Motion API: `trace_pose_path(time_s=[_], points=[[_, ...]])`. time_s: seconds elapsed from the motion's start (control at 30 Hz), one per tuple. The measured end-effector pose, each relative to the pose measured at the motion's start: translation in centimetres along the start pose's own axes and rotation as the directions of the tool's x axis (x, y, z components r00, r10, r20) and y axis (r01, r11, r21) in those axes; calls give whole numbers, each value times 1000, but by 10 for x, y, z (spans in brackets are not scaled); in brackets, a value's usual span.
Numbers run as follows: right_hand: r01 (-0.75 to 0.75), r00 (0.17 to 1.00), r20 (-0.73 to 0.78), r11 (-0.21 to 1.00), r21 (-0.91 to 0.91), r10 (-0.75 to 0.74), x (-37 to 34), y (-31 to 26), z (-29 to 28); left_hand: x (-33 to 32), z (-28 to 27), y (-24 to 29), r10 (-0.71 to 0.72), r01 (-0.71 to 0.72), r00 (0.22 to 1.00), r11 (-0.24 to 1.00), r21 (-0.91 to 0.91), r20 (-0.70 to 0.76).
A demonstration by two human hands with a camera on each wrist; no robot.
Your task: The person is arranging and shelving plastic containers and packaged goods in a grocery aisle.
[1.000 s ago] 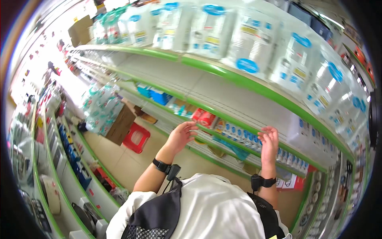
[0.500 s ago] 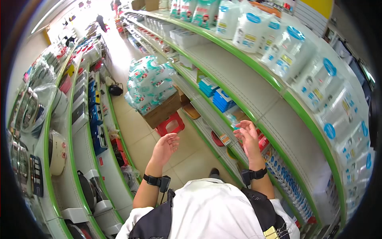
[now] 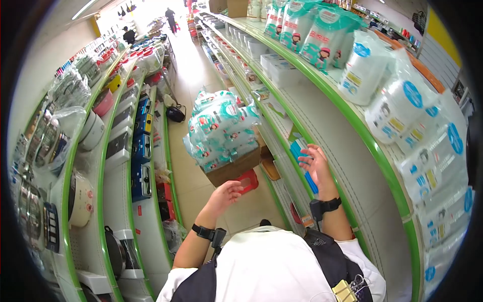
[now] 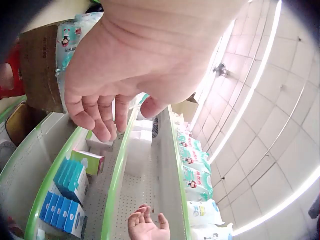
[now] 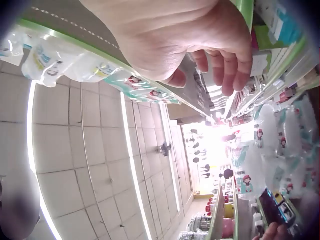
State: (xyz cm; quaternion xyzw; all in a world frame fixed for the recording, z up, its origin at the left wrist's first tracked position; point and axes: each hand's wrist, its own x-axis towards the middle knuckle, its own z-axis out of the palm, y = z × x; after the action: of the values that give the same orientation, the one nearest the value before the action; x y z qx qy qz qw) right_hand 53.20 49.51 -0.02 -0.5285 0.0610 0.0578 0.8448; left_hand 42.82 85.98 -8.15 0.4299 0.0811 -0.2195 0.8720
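Observation:
My left hand [image 3: 224, 197] is raised over the aisle, empty, its fingers loosely bent. Ahead of it a pile of teal-and-white plastic packs [image 3: 221, 128] rests on a cardboard box [image 3: 234, 168], with a red stool [image 3: 247, 181] low beside it. My right hand [image 3: 315, 163] is held up near the right-hand shelf, also empty, with relaxed fingers. It overlaps blue boxes [image 3: 311, 182] on a lower shelf in the head view. In the left wrist view the same blue boxes [image 4: 62, 214] stand beside teal boxes [image 4: 71, 179].
Green-edged shelves line both sides. The right top shelf holds teal packs [image 3: 322, 43] and clear-wrapped white packs [image 3: 397, 108]. Pots [image 3: 80, 201] and blue boxed goods [image 3: 142, 146] fill the left shelves. A black bag [image 3: 175, 112] sits by the left shelf; people stand far down the aisle.
The view has swung from the right-hand shelf to look down the aisle, and the piled packs now stand in the middle. Both hands stay raised and empty.

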Motion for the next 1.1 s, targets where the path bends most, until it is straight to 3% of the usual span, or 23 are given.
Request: trace_pose_path(time_s=[0.2,0.43,0.5,0.57,0.63,0.77,0.83,0.93,1.03,1.1], points=[[-84,996,-14,996,-1,84,167,-14,33,90,-8,46,-37,39,998,999,35,-53],[-137,988,-74,990,-19,135,352,-26,74,197,-30,73,-144,142,989,988,63,27],[-150,975,-171,988,-44,141,399,-34,94,233,-37,85,-139,135,987,989,57,82],[-149,971,-197,986,-77,132,435,-41,111,257,-45,94,-238,231,970,967,111,49],[-152,968,-219,982,-111,125,476,-47,124,283,-55,100,-247,235,965,963,129,85],[-245,913,-350,968,-55,211,548,-41,120,318,-73,113,-317,298,943,940,167,97],[-265,881,-418,963,-48,222,568,-36,119,335,-80,115,-353,332,929,927,174,107],[-149,890,-438,989,-11,129,578,-23,104,353,-88,113,-367,338,919,921,193,145],[-77,926,-367,996,47,89,575,-29,92,369,-83,116,-393,350,906,905,240,160],[-57,969,-229,988,140,88,549,-29,78,375,-76,117,-408,355,889,901,250,207]])
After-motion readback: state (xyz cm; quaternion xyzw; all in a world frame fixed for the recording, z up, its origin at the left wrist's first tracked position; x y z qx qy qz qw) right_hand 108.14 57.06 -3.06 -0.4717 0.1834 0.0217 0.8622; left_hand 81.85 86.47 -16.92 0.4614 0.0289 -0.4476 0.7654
